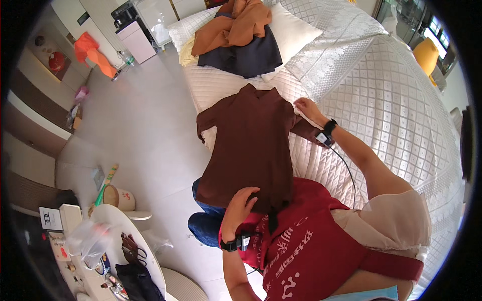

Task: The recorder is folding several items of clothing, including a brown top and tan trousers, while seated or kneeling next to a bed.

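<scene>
A dark brown long-sleeved top [252, 143] lies spread out, its collar pointing away from me and its lower part over my lap. My left hand [241, 207] rests at the hem with thumb and fingers apart. Beside the top's right shoulder is my right hand [307, 107], its fingers curled; whether they pinch any cloth cannot be told. The sleeve on that side runs under my right wrist, and the other sleeve hangs at the bed's left edge. A black strap with a small device circles each wrist.
Orange-brown and dark garments [241, 56] are heaped by a white pillow [297, 34] on the quilted bed [395, 113]. At lower left, a white table [150, 259] holds scissors [141, 256], a plastic bag and black cloth. A bin [120, 199] stands behind it. A cable runs from my right wrist.
</scene>
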The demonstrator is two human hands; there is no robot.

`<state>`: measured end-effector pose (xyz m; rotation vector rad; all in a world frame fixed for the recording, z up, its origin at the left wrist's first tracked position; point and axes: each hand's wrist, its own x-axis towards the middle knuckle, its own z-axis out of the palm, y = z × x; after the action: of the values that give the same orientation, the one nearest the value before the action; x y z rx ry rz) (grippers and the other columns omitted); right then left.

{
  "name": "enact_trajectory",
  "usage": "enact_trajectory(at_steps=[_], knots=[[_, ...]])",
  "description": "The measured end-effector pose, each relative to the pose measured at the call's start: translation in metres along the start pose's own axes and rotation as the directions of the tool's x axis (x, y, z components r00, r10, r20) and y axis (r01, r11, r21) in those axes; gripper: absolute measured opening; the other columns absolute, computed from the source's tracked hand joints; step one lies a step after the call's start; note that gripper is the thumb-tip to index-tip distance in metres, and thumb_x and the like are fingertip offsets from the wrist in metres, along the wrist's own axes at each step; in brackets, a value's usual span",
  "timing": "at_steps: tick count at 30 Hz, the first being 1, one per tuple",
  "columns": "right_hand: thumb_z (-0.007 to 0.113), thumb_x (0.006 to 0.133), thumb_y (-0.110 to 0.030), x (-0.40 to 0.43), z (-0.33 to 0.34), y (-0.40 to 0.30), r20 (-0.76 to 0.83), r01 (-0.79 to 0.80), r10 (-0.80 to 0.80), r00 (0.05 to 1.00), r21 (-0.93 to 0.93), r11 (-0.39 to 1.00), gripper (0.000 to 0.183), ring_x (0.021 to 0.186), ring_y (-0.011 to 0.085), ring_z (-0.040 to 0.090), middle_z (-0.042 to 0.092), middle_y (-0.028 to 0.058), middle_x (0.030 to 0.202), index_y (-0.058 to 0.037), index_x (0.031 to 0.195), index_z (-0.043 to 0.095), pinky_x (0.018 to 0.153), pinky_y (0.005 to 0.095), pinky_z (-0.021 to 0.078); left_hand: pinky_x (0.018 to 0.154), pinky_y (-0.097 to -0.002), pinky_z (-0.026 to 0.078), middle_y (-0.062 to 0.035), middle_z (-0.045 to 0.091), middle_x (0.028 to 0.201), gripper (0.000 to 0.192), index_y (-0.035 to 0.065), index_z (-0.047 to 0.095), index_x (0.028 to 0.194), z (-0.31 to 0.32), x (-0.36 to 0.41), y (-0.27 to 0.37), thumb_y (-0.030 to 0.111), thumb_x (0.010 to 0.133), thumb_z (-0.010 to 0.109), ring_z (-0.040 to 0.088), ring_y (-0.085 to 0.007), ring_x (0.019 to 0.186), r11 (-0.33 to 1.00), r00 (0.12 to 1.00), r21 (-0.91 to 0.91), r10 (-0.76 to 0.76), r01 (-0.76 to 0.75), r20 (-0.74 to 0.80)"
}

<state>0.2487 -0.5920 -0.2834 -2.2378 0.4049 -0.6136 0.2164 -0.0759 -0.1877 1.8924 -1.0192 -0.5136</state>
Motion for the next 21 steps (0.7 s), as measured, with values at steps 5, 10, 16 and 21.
enact_trajectory(at_steps=[5,10,16,21], knots=[[0.066,0.094,-0.013,0.078,0.074,-0.042,0.004,0.049,-0.049,0.999,0.118,0.992,0.019,0.083,0.0269,0.07,0.072,0.0142,0.092,-0.0007,0.107,0.068,0.073,0.0374,0.0549,0.089,-0.0338,0.053,-0.0138,0.068,0.123,0.031,0.0061,0.065,0.127,-0.001,-0.003,0.005,0.005,0.096,0.065,0.066,-0.0277,0.108,0.993,0.993,-0.018,-0.119,0.119,-0.021],[0.069,0.077,-0.003,0.129,0.122,-0.034,0.01,0.238,-0.238,0.971,-0.023,0.971,0.038,0.1,0.0369,0.062,0.065,0.018,0.102,-0.0024,0.115,0.065,0.091,0.0449,0.0503,0.085,-0.0326,0.054,-0.0129,0.069,0.122,0.031,0.0064,0.066,0.127,0.0,-0.003,0.012,0.005,0.096,0.065,0.068,-0.0266,0.104,0.989,0.985,-0.032,-0.148,0.146,-0.083],[0.073,0.078,-0.01,0.153,0.158,-0.027,0.036,0.31,-0.309,0.95,-0.202,0.929,0.027,0.09,0.0312,0.066,0.067,0.0179,0.097,-0.0065,0.105,0.071,0.074,0.0382,0.0545,0.093,-0.0331,0.051,-0.011,0.071,0.122,0.03,0.0069,0.066,0.126,0.0,-0.015,0.011,0.006,0.096,0.065,0.068,-0.0256,0.108,0.958,0.95,-0.115,-0.277,0.261,-0.146],[0.07,0.086,-0.012,0.165,0.168,-0.033,-0.047,0.217,-0.221,0.974,-0.073,0.973,0.014,0.066,0.0259,0.069,0.068,0.011,0.067,-0.005,0.097,0.071,0.063,0.0373,0.0554,0.097,-0.0347,0.05,-0.0104,0.072,0.121,0.03,0.006,0.066,0.126,0.003,-0.016,0.007,0.007,0.096,0.065,0.067,-0.0259,0.11,0.933,0.925,-0.159,-0.346,0.322,-0.16]])
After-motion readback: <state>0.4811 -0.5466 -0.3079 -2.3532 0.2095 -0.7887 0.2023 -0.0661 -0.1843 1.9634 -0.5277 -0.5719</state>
